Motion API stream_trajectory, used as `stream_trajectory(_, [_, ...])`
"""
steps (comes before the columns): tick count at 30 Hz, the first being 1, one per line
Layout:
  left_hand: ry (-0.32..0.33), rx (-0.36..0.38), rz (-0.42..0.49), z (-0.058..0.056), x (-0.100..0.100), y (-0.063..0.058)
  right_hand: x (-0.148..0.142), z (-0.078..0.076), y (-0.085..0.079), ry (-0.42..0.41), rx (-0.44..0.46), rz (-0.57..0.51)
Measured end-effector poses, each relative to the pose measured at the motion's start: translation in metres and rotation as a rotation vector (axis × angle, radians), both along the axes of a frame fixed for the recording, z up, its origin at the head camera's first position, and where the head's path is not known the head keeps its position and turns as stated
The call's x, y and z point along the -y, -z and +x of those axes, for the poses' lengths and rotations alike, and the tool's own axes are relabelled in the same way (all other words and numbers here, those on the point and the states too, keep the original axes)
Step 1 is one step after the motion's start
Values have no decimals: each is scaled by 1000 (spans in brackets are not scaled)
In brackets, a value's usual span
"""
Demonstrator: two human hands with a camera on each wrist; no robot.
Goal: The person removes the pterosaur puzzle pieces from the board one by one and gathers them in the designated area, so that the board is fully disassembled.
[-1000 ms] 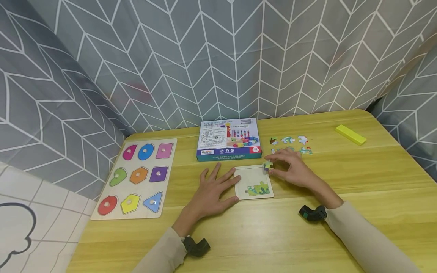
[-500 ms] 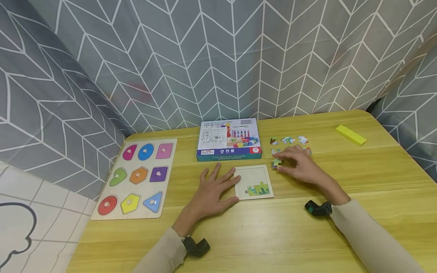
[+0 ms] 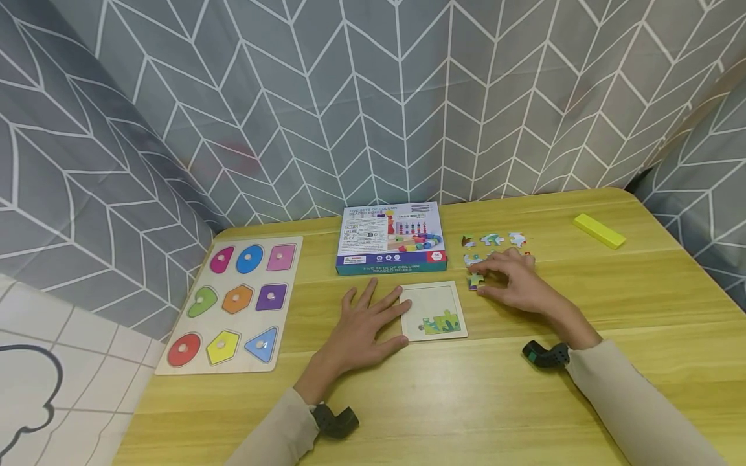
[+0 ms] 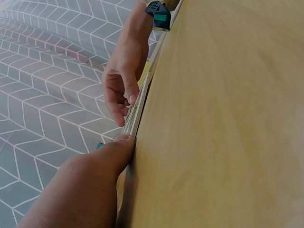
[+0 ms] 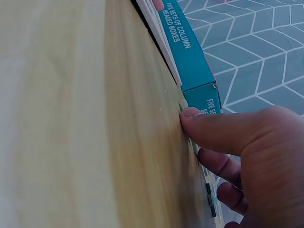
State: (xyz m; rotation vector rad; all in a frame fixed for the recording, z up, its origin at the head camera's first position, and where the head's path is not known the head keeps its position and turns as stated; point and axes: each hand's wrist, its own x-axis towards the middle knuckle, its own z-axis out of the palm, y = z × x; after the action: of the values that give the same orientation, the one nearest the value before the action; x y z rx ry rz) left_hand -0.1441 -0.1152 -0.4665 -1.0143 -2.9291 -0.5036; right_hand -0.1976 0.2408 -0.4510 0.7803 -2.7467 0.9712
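Observation:
My left hand (image 3: pixel 364 323) lies flat on the yellow table (image 3: pixel 466 401), its fingers straight and touching the left edge of a small square puzzle tray (image 3: pixel 434 299). A green piece (image 3: pixel 441 321) sits in the tray's lower right corner. My right hand (image 3: pixel 513 281) is just right of the tray and pinches a small puzzle piece (image 3: pixel 475 279) low on the table top. In the right wrist view the thumb of my right hand (image 5: pixel 223 128) presses at the table surface. The left wrist view shows my left hand (image 4: pixel 95 185) at the tray's edge (image 4: pixel 137 111).
Several loose puzzle pieces (image 3: pixel 492 239) lie behind my right hand. A blue bead-toy box (image 3: pixel 390 244) stands behind the tray. A wooden shape board (image 3: pixel 236 301) with coloured knob pieces lies at the left. A yellow block (image 3: pixel 598 230) rests at the far right. Patterned grey fabric surrounds the table.
My right hand has slid right with the puzzle piece, from the tray's upper right corner to a spot clear of the tray. The left hand has not moved.

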Motion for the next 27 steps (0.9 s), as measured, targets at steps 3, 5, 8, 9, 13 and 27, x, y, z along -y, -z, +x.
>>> stream_trajectory(3, [1, -3, 3, 0, 0, 0, -1, 0, -1, 3, 20, 4])
stream_trajectory(5, [1, -3, 2, 0, 0, 0, -1, 0, -1, 7, 29, 7])
stream_trajectory(8, [2, -2, 2, 0, 0, 0, -1, 1, -1, 9, 21, 8])
stream_trajectory(9, [3, -2, 0, 0, 0, 0, -1, 1, 0, 6, 13, 7])
stream_trajectory(13, [7, -10, -2, 0, 0, 0, 0, 1, 0, -10, -16, -9])
stream_trajectory(27, [9, -10, 5, 0, 0, -1, 0, 2, -1, -19, -36, -12])
